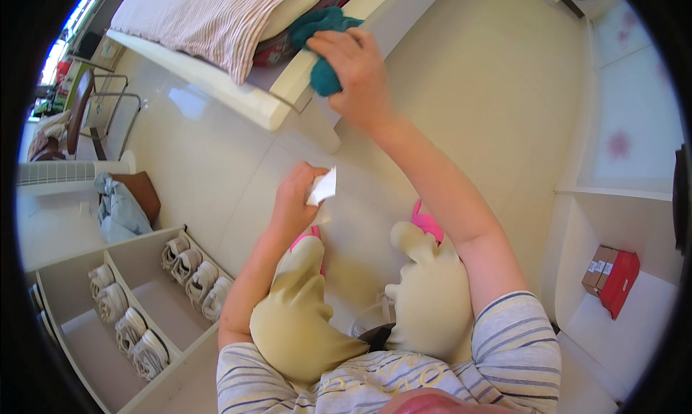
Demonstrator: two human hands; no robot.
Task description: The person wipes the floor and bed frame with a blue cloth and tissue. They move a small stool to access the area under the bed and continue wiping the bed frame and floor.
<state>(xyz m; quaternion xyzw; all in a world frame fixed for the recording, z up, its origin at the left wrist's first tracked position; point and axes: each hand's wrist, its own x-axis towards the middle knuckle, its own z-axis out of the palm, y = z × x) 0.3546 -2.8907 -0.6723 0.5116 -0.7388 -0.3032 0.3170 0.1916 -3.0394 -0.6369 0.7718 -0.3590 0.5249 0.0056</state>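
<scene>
My right hand (pixel 359 79) reaches forward and presses a teal cloth (pixel 326 79) onto the corner rail of a cream bed frame (pixel 294 84). Part of the cloth bunches over the inner side of the rail, beside the bedding. Closer to my body, my left hand (pixel 294 200) grips a white piece (pixel 324 187) that looks like folded paper or tissue. It is held above the tiled floor, apart from the bed. My bent knees in pale trousers are below my arms, with pink footwear (pixel 428 226) showing past them.
A striped sheet (pixel 216 25) hangs over the bed edge. At left, an open shoe rack (pixel 111 249) holds several pale sneakers (pixel 188 265), with a tower fan (pixel 70 171) and brown bag (pixel 146 198) behind. A metal-legged chair (pixel 81 108) stands farther back. The right-hand cabinet holds a red box (pixel 620 284).
</scene>
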